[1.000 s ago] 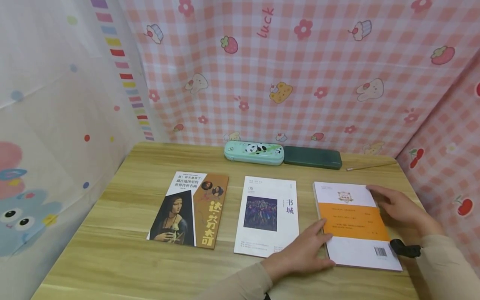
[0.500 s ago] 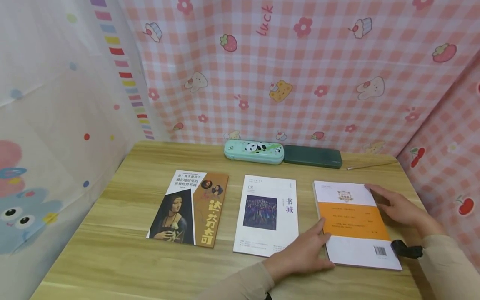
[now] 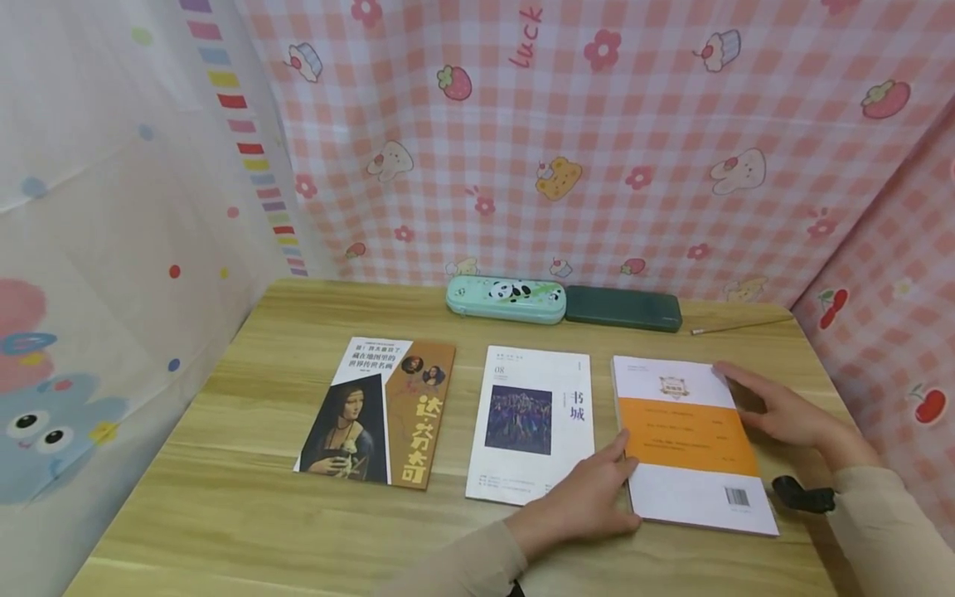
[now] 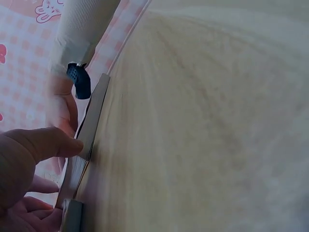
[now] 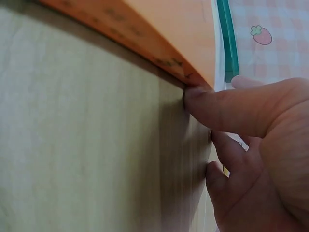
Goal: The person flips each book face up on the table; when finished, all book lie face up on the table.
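Note:
A white book with an orange band (image 3: 682,435) lies flat at the right of the table, barcode toward the near edge. My left hand (image 3: 576,502) touches its left edge with thumb and fingertips, and partly overlaps the lower right corner of a white magazine (image 3: 522,365). On the opposite side, my right hand (image 3: 779,419) touches the book's upper right edge. Close up in the right wrist view, the right thumb (image 5: 217,106) meets the book's side beside the orange band (image 5: 169,38). The left thumb (image 4: 53,143) lies against the page edges (image 4: 94,116) in the left wrist view.
Left of the magazine lies a book with a portrait cover (image 3: 351,439). Along the back stand a panda pencil case (image 3: 507,300) and a dark green case (image 3: 622,308). A thin stick (image 3: 739,325) lies at the back right. Patterned cloth (image 3: 477,149) hangs behind the wooden table (image 3: 216,464).
The orange-banded book has slid slightly left over the last half second, and both hands have shifted left with it. The other books and the cases have stayed put.

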{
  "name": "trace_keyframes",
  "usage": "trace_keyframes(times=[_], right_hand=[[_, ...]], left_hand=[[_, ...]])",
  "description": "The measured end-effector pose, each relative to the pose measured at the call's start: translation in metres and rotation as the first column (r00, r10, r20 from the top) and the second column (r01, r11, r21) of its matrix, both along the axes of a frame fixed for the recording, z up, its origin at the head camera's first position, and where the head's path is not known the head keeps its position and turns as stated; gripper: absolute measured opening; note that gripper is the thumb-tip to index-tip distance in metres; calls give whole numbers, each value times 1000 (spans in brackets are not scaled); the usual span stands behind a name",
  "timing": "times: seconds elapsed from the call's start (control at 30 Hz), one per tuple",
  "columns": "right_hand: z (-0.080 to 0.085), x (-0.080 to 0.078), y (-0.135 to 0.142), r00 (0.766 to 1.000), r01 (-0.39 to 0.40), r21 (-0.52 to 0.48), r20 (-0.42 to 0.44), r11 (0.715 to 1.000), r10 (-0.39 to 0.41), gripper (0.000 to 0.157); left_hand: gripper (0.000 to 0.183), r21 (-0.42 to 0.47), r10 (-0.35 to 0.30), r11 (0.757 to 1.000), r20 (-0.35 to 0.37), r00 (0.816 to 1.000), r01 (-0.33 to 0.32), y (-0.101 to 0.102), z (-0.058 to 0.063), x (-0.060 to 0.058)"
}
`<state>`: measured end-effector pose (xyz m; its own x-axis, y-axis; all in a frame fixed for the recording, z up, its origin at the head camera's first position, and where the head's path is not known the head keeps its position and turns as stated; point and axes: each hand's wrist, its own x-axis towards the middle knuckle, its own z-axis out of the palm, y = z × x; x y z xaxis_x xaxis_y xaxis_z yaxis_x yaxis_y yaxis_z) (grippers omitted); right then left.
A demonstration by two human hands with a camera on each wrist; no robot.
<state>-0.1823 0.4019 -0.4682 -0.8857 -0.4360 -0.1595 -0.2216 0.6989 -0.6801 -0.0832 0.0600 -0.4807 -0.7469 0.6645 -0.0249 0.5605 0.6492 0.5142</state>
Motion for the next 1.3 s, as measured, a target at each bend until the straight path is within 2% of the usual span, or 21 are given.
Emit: trace_keyframes(times=[0.3, 0.43, 0.67, 0.83, 0.93, 1.13, 1.3], right_hand=[[-1, -3, -1, 1000, -18, -37, 21, 999, 18, 78], [-4, -3, 1, 1000, -2, -36, -13, 999, 1, 77], [-7, -3, 5, 985, -5, -104, -171, 995, -12, 61], [-6, -3, 3, 990, 12, -223, -131, 975, -43, 55], [-7, -3, 0, 986, 15, -269, -154, 963, -58, 57], [-6, -3, 2, 956, 17, -258, -277, 966, -91, 61], [3, -2, 3, 954, 70, -198, -272, 978, -123, 61]], left_hand=[[80, -15, 62, 998, -74, 995, -63, 3, 3, 9], [80, -28, 105, 994, -55, 993, -107, 5, 6, 7], [84, -27, 140, 990, 10, 990, -140, 6, 7, 5], [85, -15, 148, 989, 27, 989, -147, 6, 7, 6], [84, -5, 148, 989, 32, 988, -148, 5, 7, 7], [86, 17, 138, 990, 51, 989, -139, 2, 7, 7], [89, 29, 138, 990, 70, 988, -140, 0, 7, 7]])
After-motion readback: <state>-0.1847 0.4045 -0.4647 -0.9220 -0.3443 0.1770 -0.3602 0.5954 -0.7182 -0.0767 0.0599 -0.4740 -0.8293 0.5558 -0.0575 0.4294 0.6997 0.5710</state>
